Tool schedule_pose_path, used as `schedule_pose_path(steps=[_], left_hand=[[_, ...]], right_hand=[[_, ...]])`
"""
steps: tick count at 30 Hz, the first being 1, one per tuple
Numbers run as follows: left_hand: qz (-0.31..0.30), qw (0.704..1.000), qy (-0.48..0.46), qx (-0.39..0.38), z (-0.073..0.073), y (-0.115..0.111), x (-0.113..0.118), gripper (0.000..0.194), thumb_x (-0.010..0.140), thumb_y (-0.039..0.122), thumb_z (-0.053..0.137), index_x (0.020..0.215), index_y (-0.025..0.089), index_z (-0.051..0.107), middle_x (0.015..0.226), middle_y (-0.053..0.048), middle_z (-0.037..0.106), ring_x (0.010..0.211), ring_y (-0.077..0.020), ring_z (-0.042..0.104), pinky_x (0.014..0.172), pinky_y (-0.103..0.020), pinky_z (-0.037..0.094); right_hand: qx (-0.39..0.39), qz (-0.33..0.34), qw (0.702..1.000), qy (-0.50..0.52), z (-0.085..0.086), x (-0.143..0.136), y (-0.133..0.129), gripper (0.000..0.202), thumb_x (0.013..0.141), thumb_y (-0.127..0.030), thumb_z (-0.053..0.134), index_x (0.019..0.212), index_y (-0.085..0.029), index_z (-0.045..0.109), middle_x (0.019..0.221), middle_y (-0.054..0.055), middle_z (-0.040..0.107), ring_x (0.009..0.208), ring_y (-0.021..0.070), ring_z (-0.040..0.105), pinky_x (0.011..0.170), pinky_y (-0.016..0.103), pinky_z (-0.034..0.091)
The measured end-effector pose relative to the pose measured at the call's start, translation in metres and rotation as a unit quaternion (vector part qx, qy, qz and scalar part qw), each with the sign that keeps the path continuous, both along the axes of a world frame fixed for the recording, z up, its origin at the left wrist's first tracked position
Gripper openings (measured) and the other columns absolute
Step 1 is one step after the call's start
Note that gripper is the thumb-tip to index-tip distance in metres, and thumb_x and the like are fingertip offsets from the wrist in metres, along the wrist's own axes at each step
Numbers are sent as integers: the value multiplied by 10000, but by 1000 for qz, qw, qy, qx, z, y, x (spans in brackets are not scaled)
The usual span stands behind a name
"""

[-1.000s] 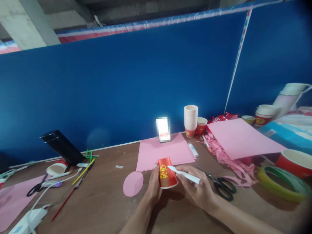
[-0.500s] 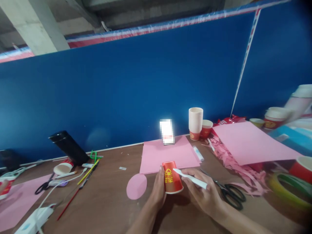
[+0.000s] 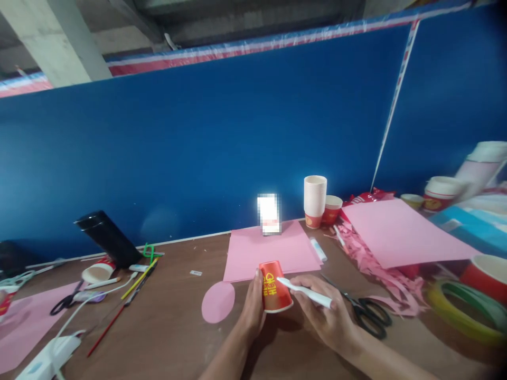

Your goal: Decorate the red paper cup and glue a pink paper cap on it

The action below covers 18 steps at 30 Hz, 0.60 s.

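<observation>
My left hand (image 3: 253, 303) is wrapped round the left side of a red paper cup (image 3: 279, 295) with yellow lettering, held tilted above the brown table. In my right hand (image 3: 328, 311) is a white pen (image 3: 311, 295), its tip at the cup's printed side. The pen tip looks very close to the cup, but I cannot tell whether it touches. A pink paper oval (image 3: 218, 302) lies left of my left hand. Black-handled scissors (image 3: 368, 314) rest just right of my right hand.
Pink sheets (image 3: 245, 258) lie ahead, with a glowing, blurred-out screen (image 3: 269, 214) on them. Stacked paper cups (image 3: 315, 198) stand behind. Rightward are shredded pink paper (image 3: 372, 264) and tape rolls (image 3: 443, 306); leftward, a black bottle (image 3: 109, 240), paintbrushes (image 3: 106, 330) and a power strip (image 3: 53, 359).
The whole view has shifted slightly, so most things appear a little further left. Both hands keep hold of the cup and pen, with the pen tip still at the lettering.
</observation>
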<state>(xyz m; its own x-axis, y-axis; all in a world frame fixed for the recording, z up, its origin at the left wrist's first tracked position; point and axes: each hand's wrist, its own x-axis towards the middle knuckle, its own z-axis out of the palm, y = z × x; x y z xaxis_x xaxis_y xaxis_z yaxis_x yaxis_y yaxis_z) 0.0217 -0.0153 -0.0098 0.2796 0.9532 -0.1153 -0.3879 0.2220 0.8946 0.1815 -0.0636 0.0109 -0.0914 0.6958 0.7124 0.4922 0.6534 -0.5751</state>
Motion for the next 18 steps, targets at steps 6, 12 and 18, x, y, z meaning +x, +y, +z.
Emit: schedule_pose_path(steps=[6, 12, 18], left_hand=[[26, 1000, 1, 10, 13, -4, 3, 554, 729, 646, 549, 803, 108, 659, 810, -99, 699, 751, -222, 612, 766, -346, 460], [22, 1000, 9, 12, 9, -3, 2, 536, 787, 610, 506, 879, 110, 675, 870, -116, 706, 829, -248, 628, 848, -385, 436], [11, 999, 25, 31, -3, 2, -3, 502, 815, 581, 487, 923, 126, 671, 952, -110, 697, 935, -265, 606, 896, -393, 414]], right_hand=[[-3, -7, 1000, -5, 3, 1, 1, 126, 906, -167, 489, 987, -200, 579, 886, 53, 662, 820, 171, 633, 782, 269, 500], [-8, 4, 1000, -9, 1, 1, 3, 148, 911, -164, 483, 1027, -213, 562, 907, 42, 657, 853, 164, 633, 791, 258, 495], [-8, -8, 1000, -11, 3, 1, 3, 139, 907, -177, 498, 1015, -204, 581, 905, 53, 673, 837, 171, 644, 777, 267, 510]])
